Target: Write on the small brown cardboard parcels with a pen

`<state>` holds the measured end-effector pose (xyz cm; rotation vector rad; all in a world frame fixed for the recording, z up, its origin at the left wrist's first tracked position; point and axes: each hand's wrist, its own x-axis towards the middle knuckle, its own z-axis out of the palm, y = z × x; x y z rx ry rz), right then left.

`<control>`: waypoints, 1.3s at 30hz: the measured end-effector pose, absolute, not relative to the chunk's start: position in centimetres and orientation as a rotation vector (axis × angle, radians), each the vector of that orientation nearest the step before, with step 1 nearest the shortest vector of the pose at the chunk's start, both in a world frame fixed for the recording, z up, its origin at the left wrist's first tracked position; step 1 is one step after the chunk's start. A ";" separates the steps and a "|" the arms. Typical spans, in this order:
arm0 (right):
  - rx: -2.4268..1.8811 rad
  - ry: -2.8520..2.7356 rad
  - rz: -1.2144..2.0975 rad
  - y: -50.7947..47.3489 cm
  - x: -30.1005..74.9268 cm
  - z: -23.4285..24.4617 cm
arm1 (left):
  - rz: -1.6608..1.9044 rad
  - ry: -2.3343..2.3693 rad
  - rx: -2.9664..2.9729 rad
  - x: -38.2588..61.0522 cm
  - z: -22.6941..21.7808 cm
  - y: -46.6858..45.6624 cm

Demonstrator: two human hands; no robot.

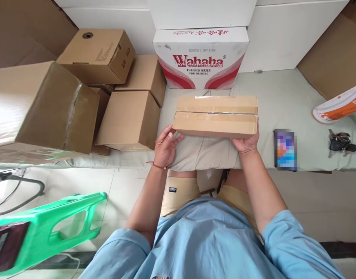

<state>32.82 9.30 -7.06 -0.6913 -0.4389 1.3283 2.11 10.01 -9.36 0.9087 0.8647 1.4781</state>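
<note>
The lower left corner of a long, flat cardboard box (215, 124) is met by the left hand (165, 149), which is partly open, its fingers loosely curled and spread; whether any weight is borne by it cannot be told. The right end of the box is gripped by the right hand (247, 141), with the thumb laid along the near edge and the fingers wrapped around the end. The box is held level, its taped seam turned upward, over the near part of a cloth-covered table (271, 87); whether it is rested on the cloth or slightly raised cannot be told. A red cord (158, 166) is worn on the left wrist.

Just beyond the box, a white and red Wahaba water carton (201, 60) is stood against white panels (288, 35). To the left, several brown cartons (122, 116) are grouped, one of them stacked on others, with a larger taped carton (85, 112) set nearest the left edge. To the right, a phone (285, 150) with a blurred screen is laid near the table's edge, a bunch of keys (343, 142) beyond it, and an orange and white container (342, 104) is partly seen. Below, a green stool (70, 205) is placed on the tiled floor (122, 186).
</note>
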 end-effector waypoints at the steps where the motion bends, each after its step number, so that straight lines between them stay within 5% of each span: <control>1: -0.688 -0.368 1.307 9.6 33.0 -7.3 | 1.467 0.836 0.949 2.4 -8.7 9.3; 7: -0.519 -0.104 1.236 10.5 33.6 -7.7 | 1.447 0.689 1.400 4.0 -4.3 5.5; 13: -0.433 -0.086 1.225 10.2 33.1 -7.0 | 1.427 0.709 1.352 4.2 -4.5 4.5; 39: -1.386 -1.062 1.099 -1.1 33.6 -1.0 | 1.410 1.123 0.662 1.7 -5.2 4.3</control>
